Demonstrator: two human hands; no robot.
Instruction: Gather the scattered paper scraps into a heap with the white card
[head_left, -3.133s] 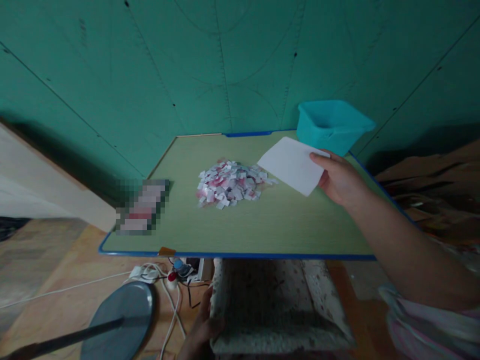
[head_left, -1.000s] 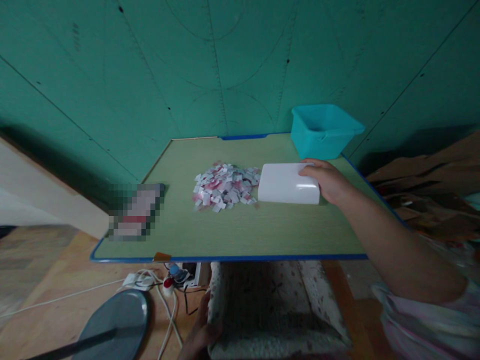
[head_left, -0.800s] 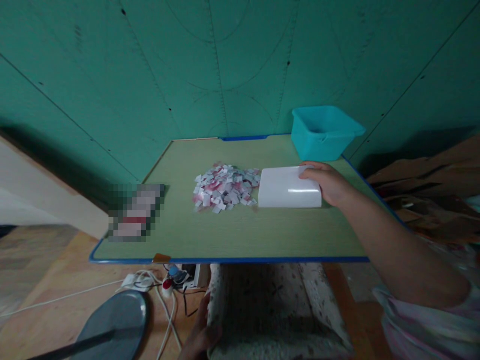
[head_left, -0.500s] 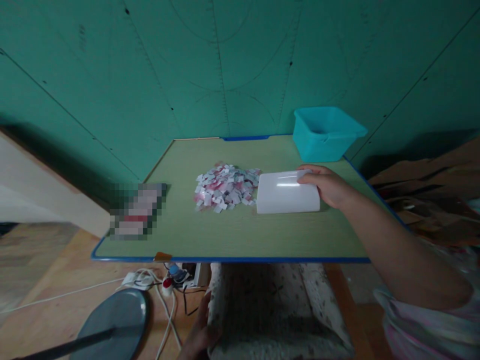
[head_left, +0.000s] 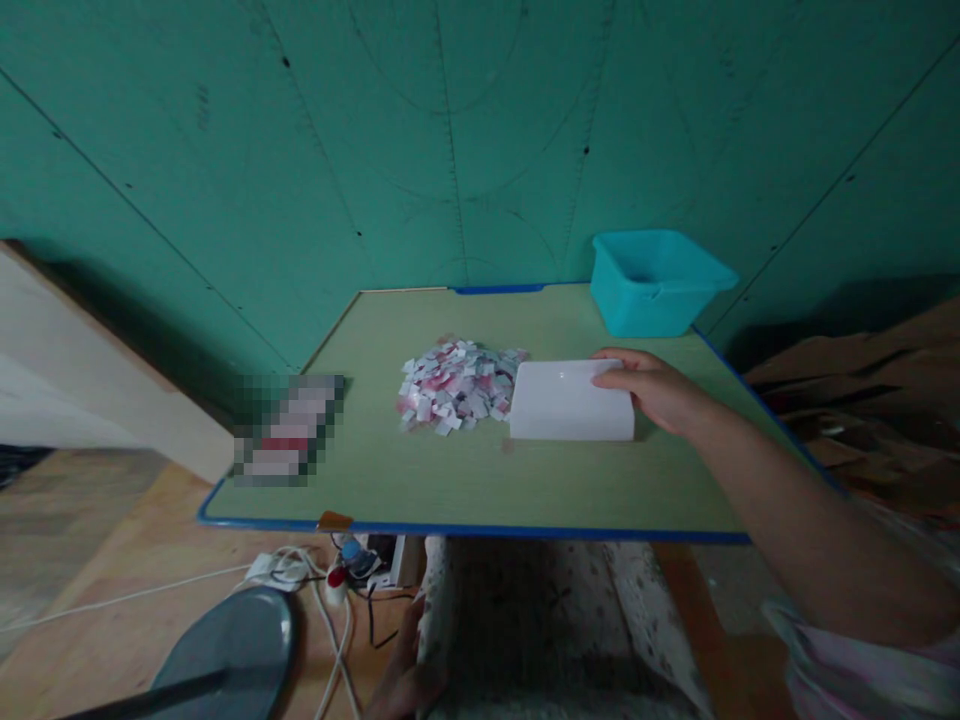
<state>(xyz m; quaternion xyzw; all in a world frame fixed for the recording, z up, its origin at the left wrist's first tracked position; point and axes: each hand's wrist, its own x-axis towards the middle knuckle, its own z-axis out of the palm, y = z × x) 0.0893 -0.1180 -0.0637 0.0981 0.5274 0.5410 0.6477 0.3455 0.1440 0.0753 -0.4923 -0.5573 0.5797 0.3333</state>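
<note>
My right hand (head_left: 651,388) is closed on the right end of a glossy white plastic sheet (head_left: 570,402), thumb on top. The sheet is slightly curved and rests low at the table, its left edge against the right side of a heap of small paper scraps (head_left: 457,385). These scraps are white and pinkish, piled mid-table. Down below the table's front edge, my left hand (head_left: 409,675) is beside the patterned cloth (head_left: 457,640) over my lap. Its fingers are dim and partly hidden.
A turquoise plastic bin (head_left: 652,295) stands at the table's back right corner. On the left lies a blurred-out flat object (head_left: 289,440). The table (head_left: 465,490) has a blue rim. Cables (head_left: 337,640), a power strip and a round grey base (head_left: 232,650) are on the floor.
My right hand has slid the white sheet slightly left, closer against the paper heap. The view has tilted up a little. My left hand stays low beside the cloth.
</note>
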